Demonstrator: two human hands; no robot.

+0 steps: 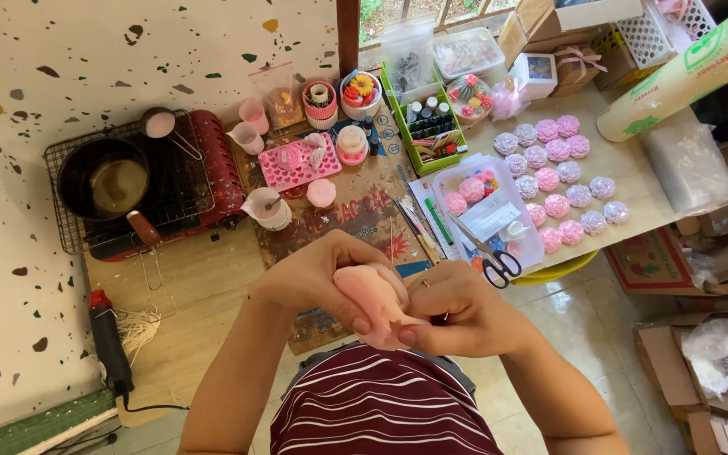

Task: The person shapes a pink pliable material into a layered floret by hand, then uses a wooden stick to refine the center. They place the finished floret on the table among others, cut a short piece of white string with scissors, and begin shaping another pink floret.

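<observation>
Both my hands meet close to my chest, over my striped shirt. My left hand (318, 282) and my right hand (461, 312) together hold a soft pink mould-like lump (370, 302), with fingers and thumbs pinching its lower edge. What is inside the pink lump is hidden by my fingers.
Rows of pink and lilac flower-shaped pieces (559, 181) lie on the wooden table (212, 278) at the right. A clear tray (522, 244) with scissors (492, 257) sits nearby. A dark saucepan (103, 181) rests on a red stove at the left, a pink mould tray (297, 162) and small cups behind, cardboard boxes (676, 362) on the floor.
</observation>
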